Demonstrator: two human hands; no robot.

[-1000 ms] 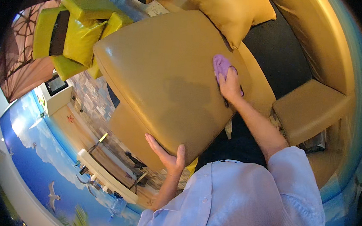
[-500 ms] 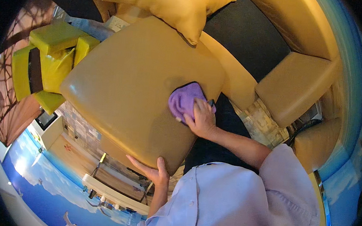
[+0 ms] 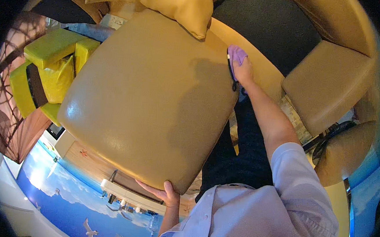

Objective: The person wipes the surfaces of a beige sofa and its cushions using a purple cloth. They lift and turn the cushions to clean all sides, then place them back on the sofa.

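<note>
The big, square, tan leathery cushion (image 3: 142,102) is before the person (image 3: 253,220). It looks bulky and slippery; its edges seem best to hold. The open left hand (image 3: 168,195) touches its near corner. The right hand (image 3: 243,71) grips a bunched, soft purple cloth (image 3: 237,54) at the cushion's right edge.

the light is warm and uneven: a soft shadow darkens the right side of the tan cushion (image 3: 149,107), glare whitens its left corner, and the edges bow.
</note>
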